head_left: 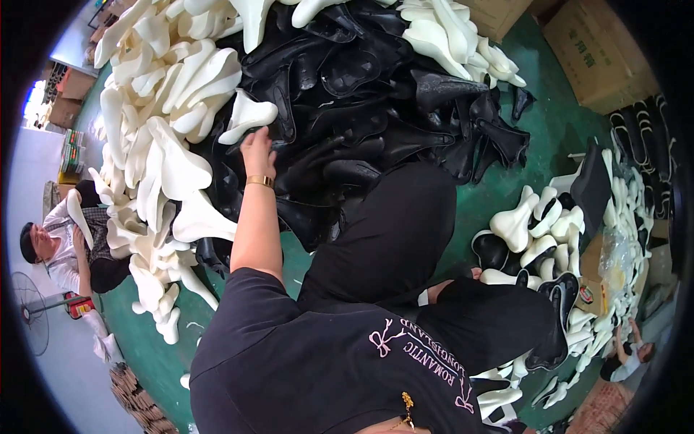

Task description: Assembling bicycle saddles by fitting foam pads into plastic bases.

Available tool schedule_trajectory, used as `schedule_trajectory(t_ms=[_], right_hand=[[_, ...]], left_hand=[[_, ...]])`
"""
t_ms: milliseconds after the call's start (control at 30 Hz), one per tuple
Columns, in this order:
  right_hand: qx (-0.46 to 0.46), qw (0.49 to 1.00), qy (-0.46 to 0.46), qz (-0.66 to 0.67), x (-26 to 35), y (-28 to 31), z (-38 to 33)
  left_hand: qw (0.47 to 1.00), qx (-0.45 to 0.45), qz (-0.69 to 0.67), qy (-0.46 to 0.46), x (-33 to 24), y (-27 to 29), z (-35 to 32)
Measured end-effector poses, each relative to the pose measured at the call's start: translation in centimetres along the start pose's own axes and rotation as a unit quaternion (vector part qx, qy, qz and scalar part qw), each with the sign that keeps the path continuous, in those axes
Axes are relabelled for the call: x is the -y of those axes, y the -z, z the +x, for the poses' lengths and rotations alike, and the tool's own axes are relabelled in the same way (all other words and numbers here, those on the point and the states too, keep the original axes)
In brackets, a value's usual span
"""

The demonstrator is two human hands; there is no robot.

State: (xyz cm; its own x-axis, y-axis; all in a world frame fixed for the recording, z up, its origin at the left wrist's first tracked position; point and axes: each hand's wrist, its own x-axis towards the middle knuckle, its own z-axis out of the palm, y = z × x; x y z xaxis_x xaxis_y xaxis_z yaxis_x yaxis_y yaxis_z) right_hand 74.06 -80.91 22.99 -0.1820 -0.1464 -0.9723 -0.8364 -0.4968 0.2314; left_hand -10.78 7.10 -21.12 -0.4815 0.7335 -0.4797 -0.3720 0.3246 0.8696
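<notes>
I sit on a green floor (557,137) in front of a big heap of black saddle shells (369,94) and white saddle shells (166,94). My left hand (256,150), a gold bracelet on its wrist, reaches out to where the two colours meet. Its fingers curl on the lower edge of a white saddle shell (248,116) lying on the black ones. My right hand (471,274) is almost wholly hidden behind my black-clad knee (390,224), close to a black saddle shell (560,307) at my right side. Its fingers do not show.
A smaller mixed pile of shells (538,231) lies on my right. Cardboard boxes (600,50) stand at the back right. One person (61,249) sits at the left by a floor fan (29,311); another person (627,356) crouches at the lower right.
</notes>
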Motion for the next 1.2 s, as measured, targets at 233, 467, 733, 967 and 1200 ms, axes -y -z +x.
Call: schedule_trajectory(t_ms=[233,467,733,967,1200], right_hand=[[-0.201,0.856,0.435,-0.194,17.0,-13.8,10.4],[-0.264,0.465,0.779,-0.328,17.5,-47.4,14.6],[-0.028,-0.171,0.846,-0.504,4.7,-86.7,11.0],[0.095,0.006,0.849,-0.520,9.5,-82.8,12.7],[0.109,0.538,0.831,-0.089,15.6,-71.1,19.0]], left_hand=[[0.971,0.115,-0.153,0.145,-3.2,-6.8,0.3],[0.969,0.223,-0.093,0.048,-2.6,-2.3,-9.7],[0.875,0.481,0.032,0.045,-6.5,-3.5,-22.2],[0.874,0.474,-0.078,0.066,-8.4,-4.3,-23.4],[0.819,0.558,0.138,-0.003,-9.9,-4.4,-25.7]])
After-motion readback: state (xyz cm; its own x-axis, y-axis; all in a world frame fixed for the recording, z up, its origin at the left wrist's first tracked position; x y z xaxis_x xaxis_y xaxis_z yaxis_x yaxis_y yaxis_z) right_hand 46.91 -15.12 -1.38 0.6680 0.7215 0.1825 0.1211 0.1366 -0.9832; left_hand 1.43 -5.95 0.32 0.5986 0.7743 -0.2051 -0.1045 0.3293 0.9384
